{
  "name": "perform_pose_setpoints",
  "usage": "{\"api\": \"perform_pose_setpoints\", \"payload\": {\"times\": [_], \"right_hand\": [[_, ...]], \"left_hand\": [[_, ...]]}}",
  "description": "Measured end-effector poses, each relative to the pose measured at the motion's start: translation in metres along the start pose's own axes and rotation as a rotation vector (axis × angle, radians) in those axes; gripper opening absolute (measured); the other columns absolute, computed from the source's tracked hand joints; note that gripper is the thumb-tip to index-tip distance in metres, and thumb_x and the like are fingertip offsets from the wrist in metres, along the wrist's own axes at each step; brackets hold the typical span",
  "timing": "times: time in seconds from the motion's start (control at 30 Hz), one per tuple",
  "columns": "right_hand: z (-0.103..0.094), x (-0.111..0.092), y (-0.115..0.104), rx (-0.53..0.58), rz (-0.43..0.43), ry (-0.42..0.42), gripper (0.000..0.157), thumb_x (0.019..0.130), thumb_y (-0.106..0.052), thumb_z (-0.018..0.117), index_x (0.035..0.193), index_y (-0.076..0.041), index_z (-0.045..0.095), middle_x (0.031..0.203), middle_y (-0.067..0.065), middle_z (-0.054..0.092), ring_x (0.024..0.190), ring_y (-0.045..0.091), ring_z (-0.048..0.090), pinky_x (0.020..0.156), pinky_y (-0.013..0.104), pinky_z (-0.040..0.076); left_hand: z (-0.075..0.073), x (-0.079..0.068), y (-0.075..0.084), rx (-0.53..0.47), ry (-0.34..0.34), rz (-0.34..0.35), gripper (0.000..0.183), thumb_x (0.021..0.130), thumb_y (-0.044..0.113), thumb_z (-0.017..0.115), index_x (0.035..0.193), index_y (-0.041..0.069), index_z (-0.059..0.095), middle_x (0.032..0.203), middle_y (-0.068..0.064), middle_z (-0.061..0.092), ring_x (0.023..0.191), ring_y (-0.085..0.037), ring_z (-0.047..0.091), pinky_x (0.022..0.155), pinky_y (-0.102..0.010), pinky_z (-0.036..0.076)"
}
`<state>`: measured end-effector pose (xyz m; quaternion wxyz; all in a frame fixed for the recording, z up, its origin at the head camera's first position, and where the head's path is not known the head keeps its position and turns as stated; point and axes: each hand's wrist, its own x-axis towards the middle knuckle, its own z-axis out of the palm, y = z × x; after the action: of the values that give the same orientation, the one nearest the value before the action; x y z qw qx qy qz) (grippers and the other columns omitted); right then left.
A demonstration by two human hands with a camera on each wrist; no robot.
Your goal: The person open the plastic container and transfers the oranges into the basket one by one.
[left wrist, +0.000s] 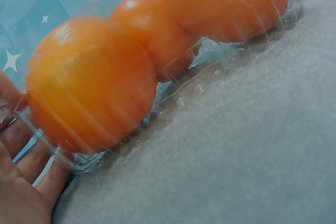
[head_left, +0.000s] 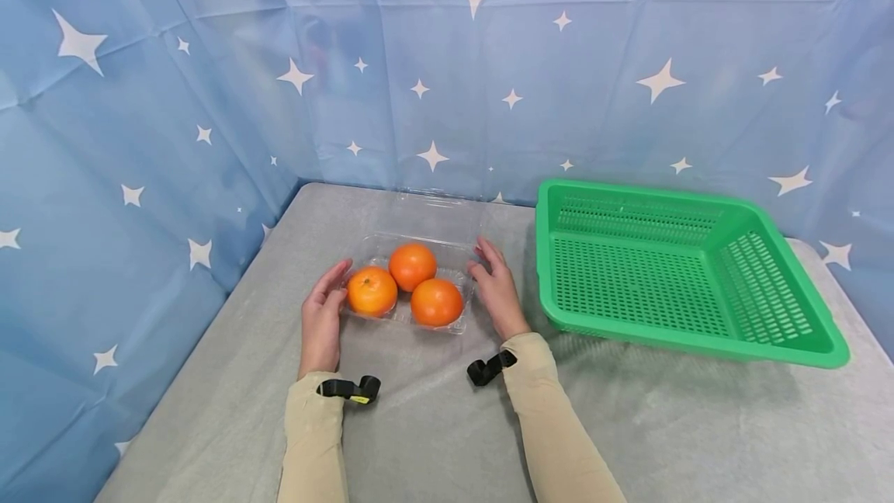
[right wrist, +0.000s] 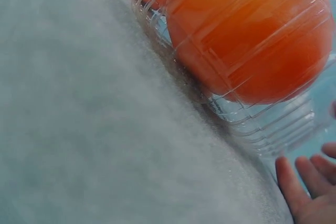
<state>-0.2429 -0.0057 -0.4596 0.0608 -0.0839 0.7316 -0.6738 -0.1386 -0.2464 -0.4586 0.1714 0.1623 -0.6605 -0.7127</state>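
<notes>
A clear plastic clamshell box [head_left: 457, 324] stands on the table with its lid [head_left: 440, 214] raised at the back. Three oranges lie inside: one at the left [head_left: 372, 291], one at the back [head_left: 412, 266] and one at the front right [head_left: 436, 303]. My left hand [head_left: 323, 320] rests along the box's left end, fingers extended against the plastic, as the left wrist view shows up close. At the other end is my right hand [head_left: 499, 293], its fingers spread beside the ribbed right wall [right wrist: 278, 124]. Neither hand touches an orange.
A green perforated basket [head_left: 642, 286] sits to the right of my right hand, near the back of the table. The grey cloth-like tabletop [head_left: 419, 425] extends in front of the box. A blue star-patterned curtain [head_left: 419, 45] hangs behind and at the left.
</notes>
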Motion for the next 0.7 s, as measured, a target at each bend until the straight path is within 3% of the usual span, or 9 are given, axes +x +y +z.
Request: {"api": "perform_pose_setpoints", "payload": {"times": [0.4, 0.7], "right_hand": [[-0.0011, -0.0001, -0.0007, 0.044, 0.030, -0.011, 0.053, 0.089, -0.017, 0.049, 0.139, -0.011, 0.032, 0.138, 0.011, 0.034, 0.124, 0.018, 0.035, 0.096, 0.036, 0.036], [-0.0020, -0.0005, -0.0009, 0.034, 0.012, -0.019, 0.050, 0.089, -0.018, 0.049, 0.136, -0.012, 0.035, 0.137, 0.009, 0.037, 0.125, 0.019, 0.035, 0.095, 0.035, 0.036]], "left_hand": [[-0.0002, 0.0018, -0.0012, 0.025, 0.012, -0.020, 0.041, 0.089, 0.008, 0.039, 0.124, 0.027, 0.052, 0.125, 0.012, 0.050, 0.115, -0.005, 0.043, 0.099, -0.033, 0.031], [0.0001, 0.0011, -0.0007, 0.015, 0.006, -0.014, 0.041, 0.089, 0.008, 0.040, 0.123, 0.026, 0.053, 0.125, 0.012, 0.050, 0.116, -0.006, 0.043, 0.098, -0.033, 0.032]]}}
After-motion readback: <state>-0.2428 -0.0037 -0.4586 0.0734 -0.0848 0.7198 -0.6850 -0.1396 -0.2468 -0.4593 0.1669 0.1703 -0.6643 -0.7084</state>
